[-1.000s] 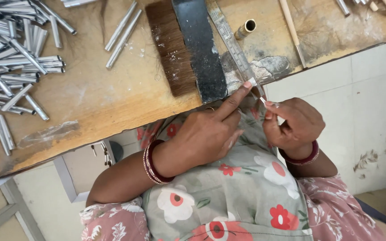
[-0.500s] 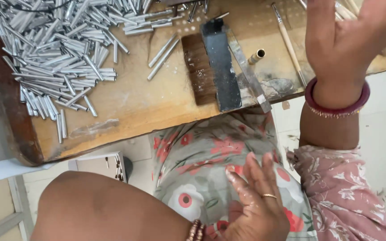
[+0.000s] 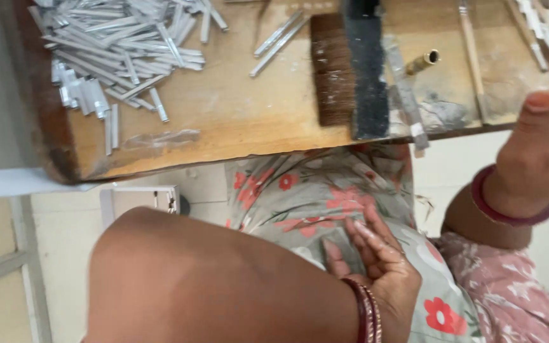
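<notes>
My left hand (image 3: 376,260) lies flat on the floral cloth (image 3: 312,190) over my lap, fingers loosely apart and holding nothing; bangles circle its wrist. My right hand (image 3: 544,143) is raised at the right edge, beside the wooden bench (image 3: 223,121), with the thumb up. Its fingers are cut off by the frame, so I cannot tell whether it holds anything. A dark red bangle sits on that wrist. Nearest the right hand on the bench are a thin wooden stick (image 3: 471,57) and a small brass tube (image 3: 422,62).
A heap of several short silver metal tubes (image 3: 115,51) covers the bench's left part. Near the middle lie a dark-bristled brush (image 3: 332,70), a black block (image 3: 366,70) and a flat metal strip (image 3: 405,95). A pale tiled floor shows below.
A second ago both hands met at the bench edge. The left hand has dropped to my lap and the right hand has lifted to the right.
</notes>
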